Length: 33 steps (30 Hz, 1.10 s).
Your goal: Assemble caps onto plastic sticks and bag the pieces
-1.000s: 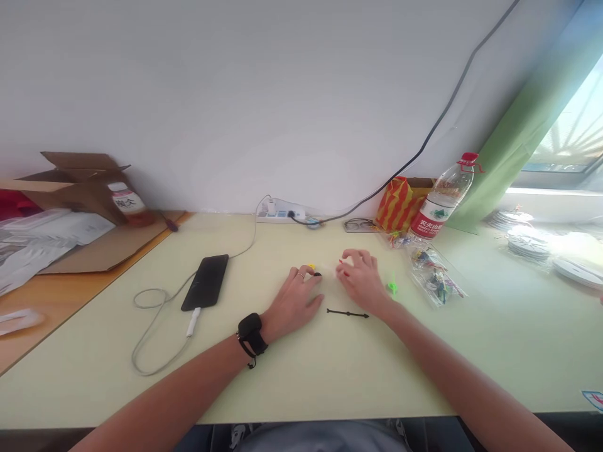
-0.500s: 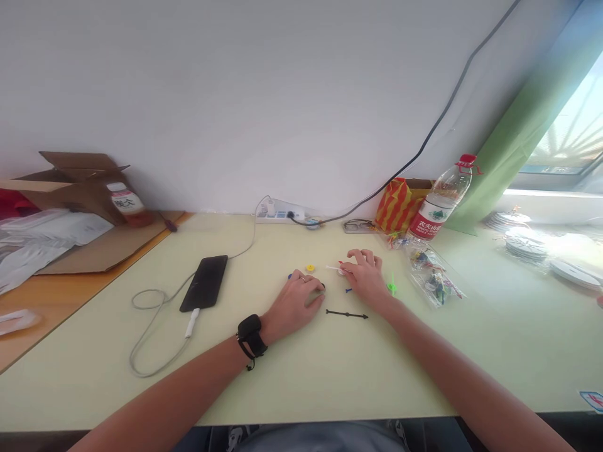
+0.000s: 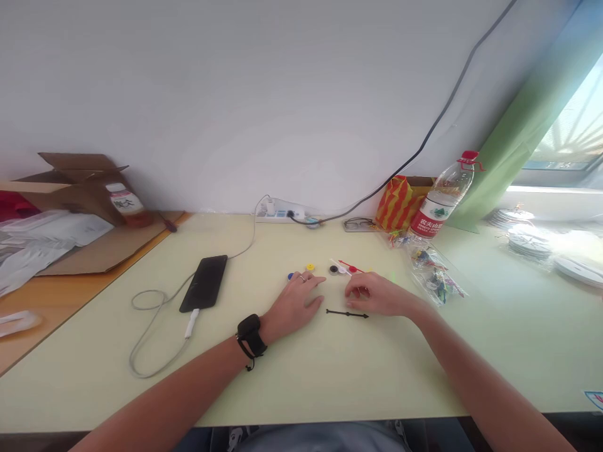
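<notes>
My left hand (image 3: 301, 300) rests on the table with its fingers spread and nothing in them. Just beyond its fingers are a blue disc (image 3: 291, 276) and a yellow disc (image 3: 309, 267). My right hand (image 3: 379, 294) is curled, thumb and fingers brought together low over the table; whatever they hold, if anything, is hidden. Past that hand lie a black disc (image 3: 333, 270), a white disc (image 3: 342, 270) and a red disc (image 3: 352, 269), with a red arrow-shaped pointer (image 3: 349, 265) close by. Nearer me, a black arrow-shaped pointer (image 3: 347, 314) lies below the right fingers.
Left of my hands lies a black phone (image 3: 204, 284) on a looping white cable. A water bottle (image 3: 436, 201), a striped bag (image 3: 394, 204) and clear packets of small parts (image 3: 436, 276) stand or lie at right. Behind are a power strip (image 3: 280, 212) and glasses (image 3: 358, 224).
My right hand has moved right and nearer me, uncovering the red disc and pointer. The black disc has gone from my left fingertips to beside the white one. My left fingers have spread.
</notes>
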Each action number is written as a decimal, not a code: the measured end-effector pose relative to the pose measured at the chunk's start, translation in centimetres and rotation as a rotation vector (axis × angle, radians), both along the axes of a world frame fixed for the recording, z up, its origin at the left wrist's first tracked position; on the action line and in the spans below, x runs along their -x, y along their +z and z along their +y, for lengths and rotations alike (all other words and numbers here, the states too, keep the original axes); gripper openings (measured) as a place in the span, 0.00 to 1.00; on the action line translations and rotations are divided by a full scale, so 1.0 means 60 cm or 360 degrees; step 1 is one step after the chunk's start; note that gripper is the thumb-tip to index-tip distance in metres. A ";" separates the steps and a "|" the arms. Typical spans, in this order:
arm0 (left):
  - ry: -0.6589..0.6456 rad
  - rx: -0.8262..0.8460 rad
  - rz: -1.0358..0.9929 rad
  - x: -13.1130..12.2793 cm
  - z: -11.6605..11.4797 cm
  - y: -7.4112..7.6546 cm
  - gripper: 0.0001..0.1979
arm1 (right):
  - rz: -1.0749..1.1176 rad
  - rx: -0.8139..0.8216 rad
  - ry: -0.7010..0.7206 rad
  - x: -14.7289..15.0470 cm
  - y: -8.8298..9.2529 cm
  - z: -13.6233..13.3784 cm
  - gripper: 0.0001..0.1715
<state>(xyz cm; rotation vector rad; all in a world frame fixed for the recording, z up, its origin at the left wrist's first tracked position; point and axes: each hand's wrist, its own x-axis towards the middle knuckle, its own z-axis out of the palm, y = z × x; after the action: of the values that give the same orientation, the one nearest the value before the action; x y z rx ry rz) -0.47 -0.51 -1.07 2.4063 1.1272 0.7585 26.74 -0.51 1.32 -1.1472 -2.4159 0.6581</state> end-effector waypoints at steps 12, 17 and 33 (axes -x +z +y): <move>0.0017 -0.0052 -0.0033 0.000 0.003 -0.007 0.26 | 0.0042 -0.0426 -0.0236 0.057 -0.020 0.000 0.19; -0.0030 -0.0060 -0.0004 -0.001 0.000 -0.004 0.24 | 0.0179 -0.0106 -0.0063 0.024 0.008 -0.007 0.12; -0.0078 0.0468 -0.0583 -0.004 0.008 0.007 0.10 | 0.0143 0.0280 0.0259 0.026 0.012 -0.017 0.03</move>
<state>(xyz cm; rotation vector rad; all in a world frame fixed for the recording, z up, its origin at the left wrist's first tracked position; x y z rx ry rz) -0.24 -0.02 -0.65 1.9470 0.9514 0.9022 25.18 -1.55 2.04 -0.9690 -2.4310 0.9692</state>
